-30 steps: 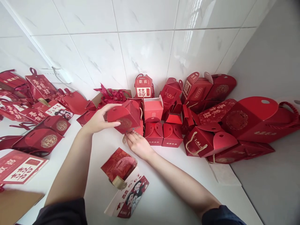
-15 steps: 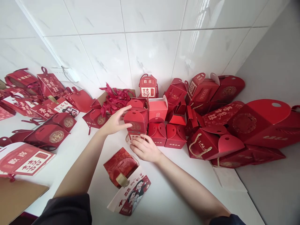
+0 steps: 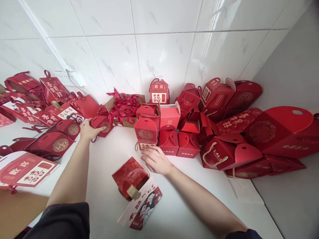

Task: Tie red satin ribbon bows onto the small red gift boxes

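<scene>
My left hand reaches out to the left and closes its fingers on a small red gift box with a gold round emblem. My right hand lies open on the white tabletop, fingers spread, just below a stack of red boxes. In that stack a red box with a gold emblem sits on a lower box with a rope handle. Near my wrists a patterned red box leans on a flat printed card box.
Many red gift boxes crowd the corner against the tiled wall, with a large one at the right. A cardboard tray of red ribbons stands behind. Flat red boxes cover the left side. A brown cardboard piece lies at bottom left.
My left hand set the emblem box on the stack, let go, and moved left to another small box. My right hand stayed below the stack.
</scene>
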The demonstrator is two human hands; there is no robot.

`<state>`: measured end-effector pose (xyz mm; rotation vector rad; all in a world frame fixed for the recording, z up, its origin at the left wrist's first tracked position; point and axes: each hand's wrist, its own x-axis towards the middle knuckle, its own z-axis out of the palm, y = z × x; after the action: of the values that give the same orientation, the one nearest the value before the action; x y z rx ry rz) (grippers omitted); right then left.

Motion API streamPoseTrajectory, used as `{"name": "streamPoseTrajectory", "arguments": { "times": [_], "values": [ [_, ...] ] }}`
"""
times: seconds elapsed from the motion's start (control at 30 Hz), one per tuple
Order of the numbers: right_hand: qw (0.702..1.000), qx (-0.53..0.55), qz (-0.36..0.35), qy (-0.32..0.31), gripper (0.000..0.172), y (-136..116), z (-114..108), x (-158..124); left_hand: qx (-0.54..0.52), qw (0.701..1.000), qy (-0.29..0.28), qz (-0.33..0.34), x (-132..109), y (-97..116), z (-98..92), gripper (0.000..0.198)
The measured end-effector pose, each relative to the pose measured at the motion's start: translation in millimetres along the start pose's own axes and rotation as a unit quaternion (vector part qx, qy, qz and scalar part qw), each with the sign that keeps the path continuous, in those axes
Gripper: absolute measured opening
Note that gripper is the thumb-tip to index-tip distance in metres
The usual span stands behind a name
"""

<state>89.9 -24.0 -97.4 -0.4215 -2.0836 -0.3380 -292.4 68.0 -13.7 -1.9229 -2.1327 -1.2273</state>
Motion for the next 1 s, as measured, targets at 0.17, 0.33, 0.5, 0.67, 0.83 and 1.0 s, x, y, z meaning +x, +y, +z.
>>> {"name": "streamPoseTrajectory", "arguments": {
  "times": [0.17,0.33,0.5,0.67,0.83,1.0],
  "values": [
    [0.999,0.004,0.03,0.026,0.027,6.7,-20.1,17.3,0.061,0.986,0.134,-0.076,-12.5,44.2,-47.7,0.099],
    [0.983,0.098,0.132,0.083,0.049,1.9,-72.1,61.2,-0.026,0.98,0.151,0.13,-45.1,142.8,-94.2,0.091],
    [0.931,0.239,0.274,-0.034,0.119,-6.2,-135.1,89.6,-0.124,0.928,-0.186,0.297,-88.1,232.6,-76.5,0.093],
    [0.927,0.199,0.294,-0.119,0.116,13.6,-175.5,79.5,-0.18,0.887,-0.29,0.311,-110.1,264.0,-37.9,0.096],
    [0.911,0.156,0.38,-0.042,0.097,56.1,-168.5,53.1,-0.15,0.941,-0.121,0.277,-84.4,236.9,-33.7,0.049],
    [0.879,0.163,0.421,-0.154,0.085,72.6,-137.2,33.8,-0.073,0.995,0.07,0.025,-24.6,130.2,-4.4,0.04]
  ]
}}
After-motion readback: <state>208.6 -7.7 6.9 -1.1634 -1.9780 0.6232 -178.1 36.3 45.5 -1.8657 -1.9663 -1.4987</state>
